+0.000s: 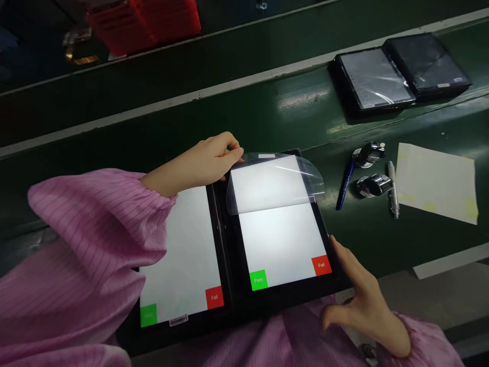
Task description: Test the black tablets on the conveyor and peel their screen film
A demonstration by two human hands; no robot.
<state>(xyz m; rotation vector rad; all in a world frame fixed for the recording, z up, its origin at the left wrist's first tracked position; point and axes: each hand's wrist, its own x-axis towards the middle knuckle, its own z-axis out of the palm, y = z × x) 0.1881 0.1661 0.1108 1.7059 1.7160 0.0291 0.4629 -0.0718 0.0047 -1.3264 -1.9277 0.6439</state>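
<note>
Two tablets lie side by side, with white screens and green and red squares along the bottom. Over the top half of the right tablet (282,244) curls a clear protective film (311,181), lifted off the lower screen. My left hand (214,158) pinches the film's upper left corner between thumb and fingers. At the right tablet's lower right edge is my right hand (361,298), its thumb spread away from the fingers and the fingertips against the side. My left sleeve partly covers the left tablet (187,255), which has a barcode label on its bottom edge.
Two more dark tablets (370,79) in trays rest at the upper right of the green bench. Nearer are a blue pen (345,184), two shiny metal pieces (374,185), a white pen (393,191) and a pale paper sheet (435,181). Red bins (145,25) stand at the back.
</note>
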